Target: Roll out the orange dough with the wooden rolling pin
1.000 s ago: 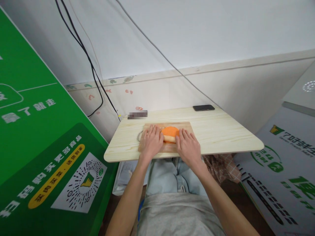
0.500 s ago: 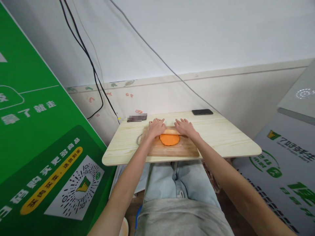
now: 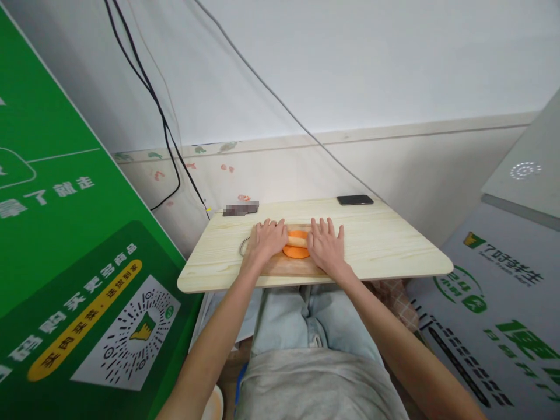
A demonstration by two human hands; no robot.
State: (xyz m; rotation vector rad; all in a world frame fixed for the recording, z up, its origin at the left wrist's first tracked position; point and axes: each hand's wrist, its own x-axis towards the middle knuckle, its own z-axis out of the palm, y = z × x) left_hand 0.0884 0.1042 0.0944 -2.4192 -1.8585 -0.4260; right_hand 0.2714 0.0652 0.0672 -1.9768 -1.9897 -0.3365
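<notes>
A flat disc of orange dough (image 3: 296, 252) lies on a wooden cutting board (image 3: 289, 267) on a small light wood table (image 3: 385, 251). A pale wooden rolling pin (image 3: 298, 240) lies across the dough. My left hand (image 3: 266, 240) rests flat on the pin's left end, fingers stretched out. My right hand (image 3: 324, 246) presses flat on its right end, fingers spread. Most of the pin is hidden under my palms.
A black phone (image 3: 354, 200) lies at the table's far right corner. A dark blurred object (image 3: 240, 208) sits at the far left edge. Green printed boards (image 3: 65, 245) stand close on the left, a grey printed board (image 3: 503, 280) on the right. Black cables (image 3: 166, 128) hang on the wall.
My hands rolled the pin from the near side of the dough to the far edge of the board, then pulled it back over the middle of the dough.
</notes>
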